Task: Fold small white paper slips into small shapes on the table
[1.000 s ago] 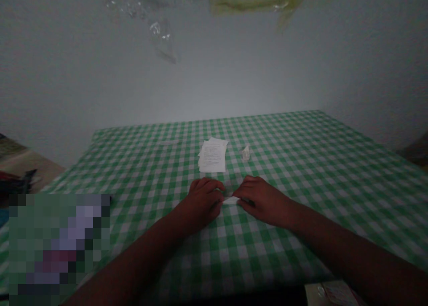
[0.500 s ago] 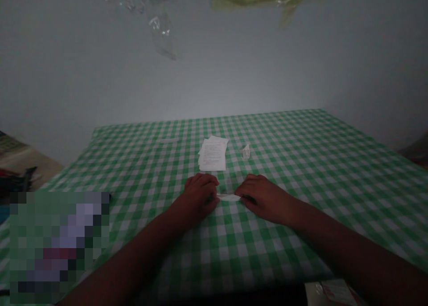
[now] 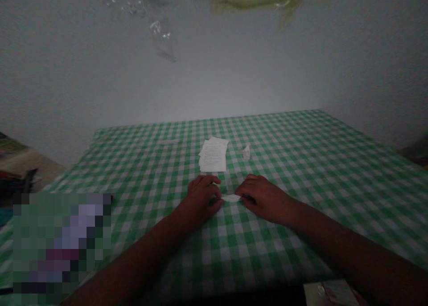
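Note:
A small folded strip of white paper (image 3: 231,198) lies low over the checked cloth between my two hands. My left hand (image 3: 203,197) pinches its left end between thumb and fingertips. At the other end, my right hand (image 3: 259,197) has its thumb and fingers closed on the paper. Just beyond the hands rests a loose stack of printed paper sheets (image 3: 214,157). To the right of that stack stands a small folded paper piece (image 3: 246,152), whose exact shape is too small to make out.
A green and white checked tablecloth (image 3: 284,141) covers the table, which meets a pale wall (image 3: 234,74). Clear plastic (image 3: 162,34) and yellow plastic (image 3: 257,1) hang on the wall. A blurred-out flat item (image 3: 62,243) lies at left. A packet (image 3: 339,292) shows below the front edge.
My left hand has shifted slightly right, so less of the paper strip shows between the hands. My right hand has hardly moved.

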### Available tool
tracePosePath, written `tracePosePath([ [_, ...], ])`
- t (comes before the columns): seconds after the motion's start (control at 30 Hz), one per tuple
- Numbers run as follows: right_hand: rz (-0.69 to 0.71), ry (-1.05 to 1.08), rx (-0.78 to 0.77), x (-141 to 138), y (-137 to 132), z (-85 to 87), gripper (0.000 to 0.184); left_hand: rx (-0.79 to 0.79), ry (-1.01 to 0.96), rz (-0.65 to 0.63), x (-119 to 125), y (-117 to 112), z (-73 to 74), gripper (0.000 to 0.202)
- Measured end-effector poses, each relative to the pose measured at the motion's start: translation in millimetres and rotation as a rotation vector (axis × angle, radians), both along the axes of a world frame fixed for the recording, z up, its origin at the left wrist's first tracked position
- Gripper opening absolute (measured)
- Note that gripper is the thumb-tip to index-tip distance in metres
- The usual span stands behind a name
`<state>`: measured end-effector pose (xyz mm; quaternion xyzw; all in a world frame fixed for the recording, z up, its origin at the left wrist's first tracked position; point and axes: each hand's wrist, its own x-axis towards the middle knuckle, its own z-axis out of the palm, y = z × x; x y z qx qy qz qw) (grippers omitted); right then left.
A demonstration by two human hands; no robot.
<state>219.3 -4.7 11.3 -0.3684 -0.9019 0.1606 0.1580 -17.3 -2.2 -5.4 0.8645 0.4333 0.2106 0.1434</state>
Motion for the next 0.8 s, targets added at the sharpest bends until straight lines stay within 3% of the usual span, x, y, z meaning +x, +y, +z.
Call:
tracePosePath([
  [0.23,-0.066,0.015,0.062,-0.5,2.2,-2.7,0.011,-0.001,0.058,-0.032,2.1,-1.5,0.8,0.004],
  [0.43,-0.224,0.018,0.117,-0.8,1.5,-5.3,0.007,0.004,0.132,0.009,2.2,0.5,-0.1,0.007],
  [0.8,-0.184,0.049,0.082,-0.4,2.8,-9.0,0.003,-0.009,0.176,-0.011,1.6,1.6,1.2,0.006],
])
